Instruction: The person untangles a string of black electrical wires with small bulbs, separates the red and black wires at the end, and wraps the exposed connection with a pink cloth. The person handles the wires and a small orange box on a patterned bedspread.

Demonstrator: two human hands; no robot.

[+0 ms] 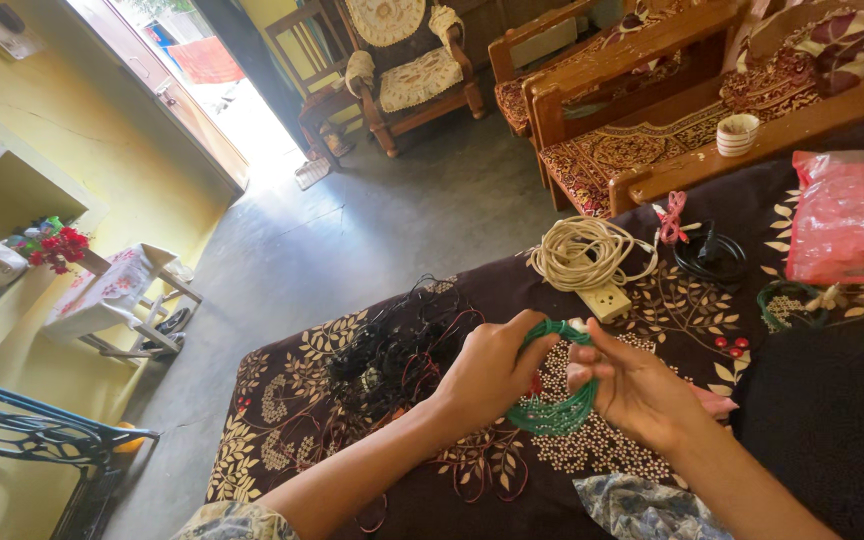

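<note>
Though fingers hide parts, both hands (562, 380) hold green cord (555, 412).

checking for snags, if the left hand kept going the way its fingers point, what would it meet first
The left hand grips a green coiled cord bundle, its fingers aimed up and right. Beyond the bundle, the first thing looks to be the cream plug block of the off-white coiled cable, though depth is unclear.
</note>
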